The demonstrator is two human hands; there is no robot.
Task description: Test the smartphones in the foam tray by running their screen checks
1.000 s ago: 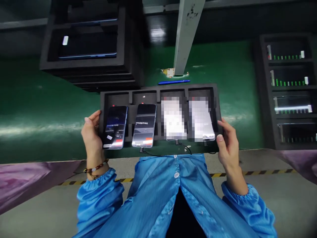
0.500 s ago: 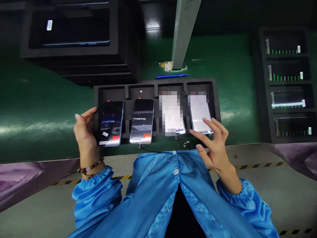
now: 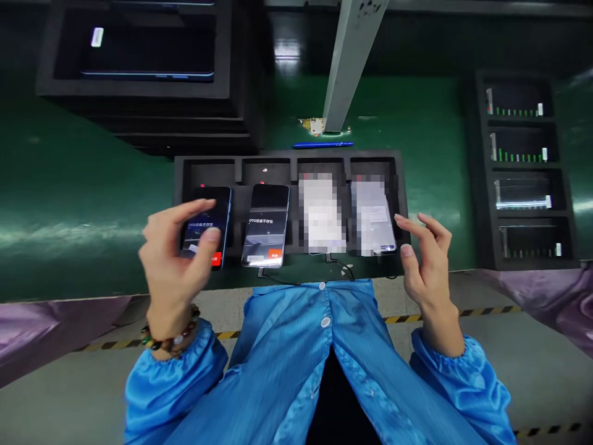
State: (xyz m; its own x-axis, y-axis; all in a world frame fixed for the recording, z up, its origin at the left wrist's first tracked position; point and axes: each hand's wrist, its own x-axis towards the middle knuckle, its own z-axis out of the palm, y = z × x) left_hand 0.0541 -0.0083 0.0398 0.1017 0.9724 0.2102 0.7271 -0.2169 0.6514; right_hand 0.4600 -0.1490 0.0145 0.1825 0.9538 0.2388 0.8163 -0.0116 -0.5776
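A black foam tray [image 3: 237,172] holds several smartphones side by side. Above the leftmost phone [image 3: 217,210], my left hand [image 3: 173,256] is open, its thumb and index finger apart; whether it touches the screen I cannot tell. Beside it lies a dark-screened phone [image 3: 265,228] with white text and a red button, a cable plug at its lower end. The third phone [image 3: 322,213] has a bright, blurred-out screen and a cable below it. My right hand [image 3: 428,259] is open and holds nothing, just right of the rightmost phone [image 3: 380,228], which shows a small pop-up.
Stacked black foam trays [image 3: 222,80] with a phone on top stand at the back left. Another foam tray [image 3: 519,167] of devices lies on the right. A blue pen [image 3: 323,145] lies behind the middle tray, near a grey metal post [image 3: 349,68]. The green table [image 3: 435,123] ends close to my body.
My left hand has left the tray's left edge and moved over the leftmost phone. My right hand has drawn back rightward from the rightmost phone, where a pop-up now shows.
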